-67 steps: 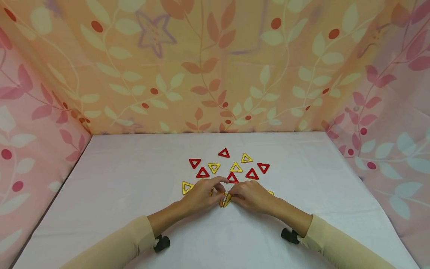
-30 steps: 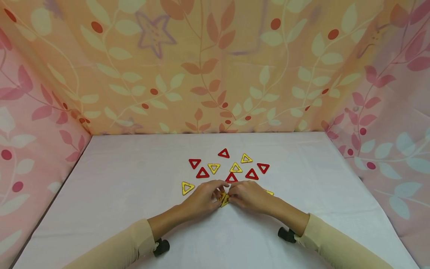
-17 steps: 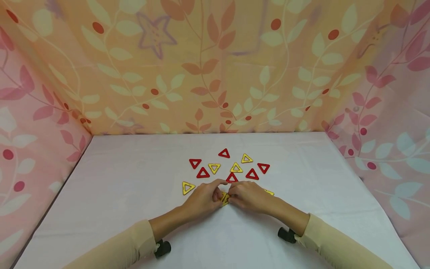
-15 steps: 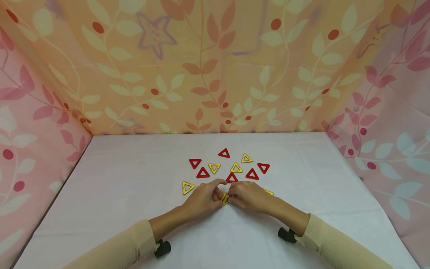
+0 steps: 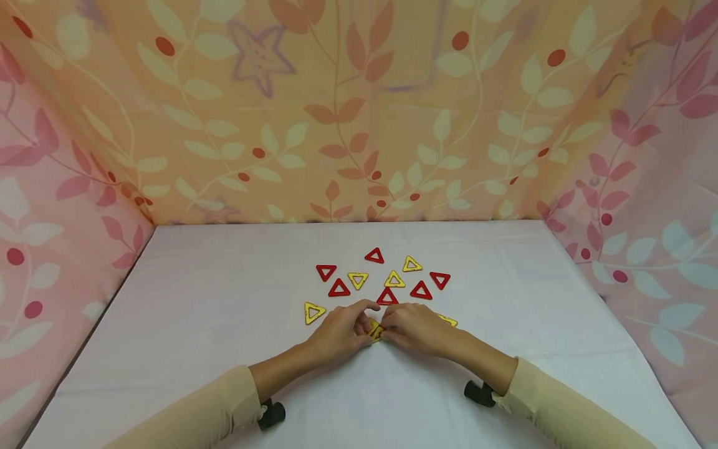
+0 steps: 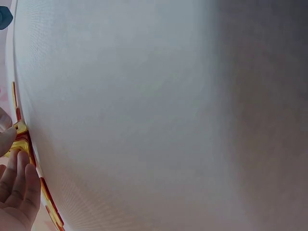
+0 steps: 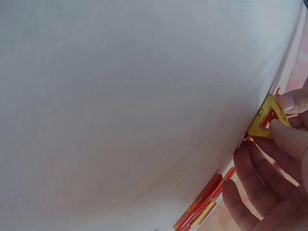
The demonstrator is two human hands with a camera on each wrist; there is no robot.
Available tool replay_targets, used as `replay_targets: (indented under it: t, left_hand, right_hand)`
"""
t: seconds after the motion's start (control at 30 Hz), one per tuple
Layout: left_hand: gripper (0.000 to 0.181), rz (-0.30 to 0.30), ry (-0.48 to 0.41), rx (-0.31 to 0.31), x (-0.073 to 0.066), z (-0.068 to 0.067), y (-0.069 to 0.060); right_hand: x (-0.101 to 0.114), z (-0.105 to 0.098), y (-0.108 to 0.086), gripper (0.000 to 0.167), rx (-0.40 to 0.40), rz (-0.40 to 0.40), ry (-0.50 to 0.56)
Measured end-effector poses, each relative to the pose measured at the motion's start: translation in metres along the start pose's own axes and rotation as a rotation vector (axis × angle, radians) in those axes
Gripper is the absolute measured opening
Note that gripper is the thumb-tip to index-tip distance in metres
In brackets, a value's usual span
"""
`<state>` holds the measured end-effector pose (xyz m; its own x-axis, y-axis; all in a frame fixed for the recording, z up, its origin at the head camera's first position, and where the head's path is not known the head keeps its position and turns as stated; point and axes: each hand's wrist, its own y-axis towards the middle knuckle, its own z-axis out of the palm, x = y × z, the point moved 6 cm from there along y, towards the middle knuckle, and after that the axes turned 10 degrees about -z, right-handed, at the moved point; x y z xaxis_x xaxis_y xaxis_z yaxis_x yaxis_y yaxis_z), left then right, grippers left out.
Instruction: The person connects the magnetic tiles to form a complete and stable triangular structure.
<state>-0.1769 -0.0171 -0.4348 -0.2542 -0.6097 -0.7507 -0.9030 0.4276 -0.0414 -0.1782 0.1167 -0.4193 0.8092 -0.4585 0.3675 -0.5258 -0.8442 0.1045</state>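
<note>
Yellow triangular magnetic tiles (image 5: 376, 331), frames with an open middle, stand joined at the near middle of the table. My left hand (image 5: 335, 332) pinches them from the left between thumb and fingers. From the other side, my right hand (image 5: 419, 328) grips them with its fingertips. One yellow tile's face (image 7: 258, 129) shows in the right wrist view, with a thumb and fingers against it. At the left wrist view's edge, yellow tiles (image 6: 21, 144) sit between the fingers. Fingers cover much of the group, so how every edge meets cannot be told.
Beyond the hands, red triangular tiles (image 5: 339, 288) and yellow ones (image 5: 357, 280) lie scattered flat. One yellow tile (image 5: 313, 313) lies left of the left hand; another (image 5: 449, 321) is partly behind the right hand. White cloth (image 5: 224, 280) covers the table, with patterned curtains (image 5: 348, 125) around it.
The held yellow tiles stood in a parted V two seconds ago and are now closer together. My left hand has shifted slightly down. In the last half second almost nothing moves.
</note>
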Motion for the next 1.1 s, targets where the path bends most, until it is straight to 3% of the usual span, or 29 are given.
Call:
replay_targets:
  t: [0.33,0.57,0.83,1.1]
  left_hand:
    - [0.045,-0.013,0.028,-0.017,0.003,-0.001,-0.001]
    - [0.045,-0.052,0.042,-0.018,0.006,-0.003,-0.002]
    - [0.044,-0.026,0.015,-0.022,0.006,-0.005,-0.003]
    - [0.042,-0.010,0.014,-0.031,0.007,-0.007,-0.003]
  right_hand:
    - [-0.010,-0.006,-0.007,0.020,0.023,0.045,0.103]
    - [-0.026,-0.018,-0.027,0.031,-0.019,0.126,0.076]
    - [-0.046,-0.024,-0.054,0.046,-0.062,0.189,0.064]
    - [-0.054,-0.020,-0.063,0.049,-0.066,0.231,0.084]
